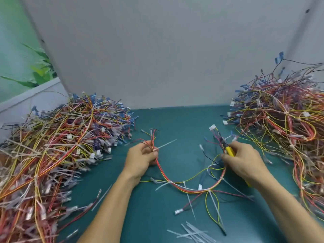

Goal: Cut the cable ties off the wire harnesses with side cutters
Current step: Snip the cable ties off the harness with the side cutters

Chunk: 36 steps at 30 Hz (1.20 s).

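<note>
left hand [140, 157] pinches the wire harness [184, 187] at a cable tie [166, 143], right hand [242, 159] grips yellow side cutters [229, 151]

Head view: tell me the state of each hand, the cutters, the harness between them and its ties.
Red-and-yellow wire harness: slung between hands.
White plastic cable ties: several uncut on harness.
Yellow-handled side cutters: held, blades unclear.
Left hand: grips harness.
Right hand: grips cutters.
</note>
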### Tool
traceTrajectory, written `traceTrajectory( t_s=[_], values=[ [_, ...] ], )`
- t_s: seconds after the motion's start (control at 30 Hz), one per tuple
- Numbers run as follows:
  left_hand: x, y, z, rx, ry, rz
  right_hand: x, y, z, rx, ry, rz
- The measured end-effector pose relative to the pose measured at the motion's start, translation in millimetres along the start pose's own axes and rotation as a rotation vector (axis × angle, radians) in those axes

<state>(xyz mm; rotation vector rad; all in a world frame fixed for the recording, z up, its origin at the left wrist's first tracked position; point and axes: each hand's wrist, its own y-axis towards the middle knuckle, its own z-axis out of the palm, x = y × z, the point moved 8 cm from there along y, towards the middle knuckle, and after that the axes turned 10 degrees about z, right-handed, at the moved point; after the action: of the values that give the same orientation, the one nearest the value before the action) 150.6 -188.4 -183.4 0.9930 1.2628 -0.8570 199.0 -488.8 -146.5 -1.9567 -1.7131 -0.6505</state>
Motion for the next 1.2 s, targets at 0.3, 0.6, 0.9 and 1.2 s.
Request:
traceTrajectory(
  t_s=[0.3,0.6,0.9,1.2],
  values=[
    [3,5,-3,-0.009,0.002,0.023,5,-15,-9,0.008,0.049,-0.083],
    [-1,-2,-2,0.025,0.061,0.037,-10,-5,-9,0.181,0.229,-0.027],
    [-3,-6,-1,0.044,0.169,0.07,-2,-7,-12,0.142,0.195,-0.099],
    [-3,-6,-3,0.006,0.166,0.081,-3,-6,-14,0.063,0.147,-0.089]
  ],
)
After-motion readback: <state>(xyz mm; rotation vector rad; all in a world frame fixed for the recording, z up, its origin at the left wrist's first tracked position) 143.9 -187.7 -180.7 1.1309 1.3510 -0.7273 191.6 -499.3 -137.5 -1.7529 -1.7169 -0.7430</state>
